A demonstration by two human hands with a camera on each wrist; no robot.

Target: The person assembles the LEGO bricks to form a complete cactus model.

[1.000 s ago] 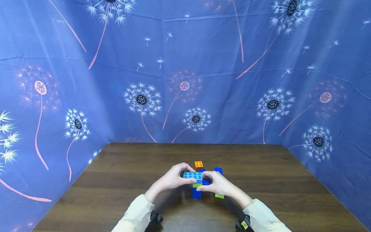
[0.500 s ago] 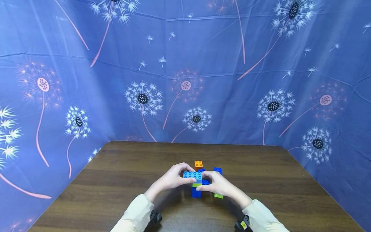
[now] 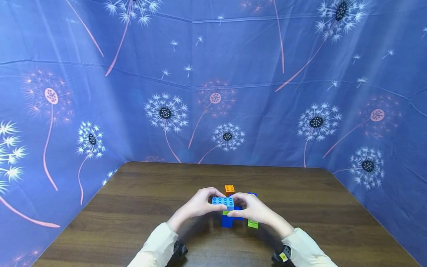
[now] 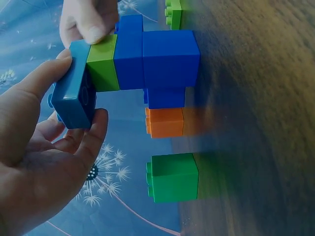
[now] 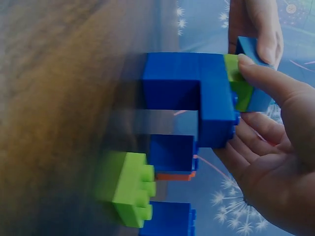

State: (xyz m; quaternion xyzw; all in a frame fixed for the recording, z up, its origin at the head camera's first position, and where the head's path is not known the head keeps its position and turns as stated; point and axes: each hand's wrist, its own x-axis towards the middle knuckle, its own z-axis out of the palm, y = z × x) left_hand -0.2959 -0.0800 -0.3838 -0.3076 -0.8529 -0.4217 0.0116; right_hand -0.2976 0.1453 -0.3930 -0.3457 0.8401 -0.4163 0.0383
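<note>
A stack of toy building bricks stands on the table between both hands. At its base is a blue brick (image 3: 227, 221), with another blue brick (image 5: 216, 98) across it jutting right. Above sits a lime green brick (image 4: 103, 64), topped by a light blue brick (image 3: 222, 202). My left hand (image 3: 200, 203) pinches the light blue brick's overhanging left end, thumb in front and fingers behind. My right hand (image 3: 251, 209) grips the stack at the lime green brick, its thumb on the near face. The right fingers' contact on the far side is partly hidden.
Behind the stack stand an orange brick (image 3: 229, 189) and a green brick (image 4: 174, 177). On the right lie a loose lime green brick (image 5: 130, 189) and a blue brick (image 5: 167, 219). The wooden table (image 3: 150, 178) ends at a patterned blue cloth (image 3: 260, 111).
My right hand's knuckles have risen slightly and cover more of the blue brick at right. The loose lime green brick shows more. My left hand keeps its hold.
</note>
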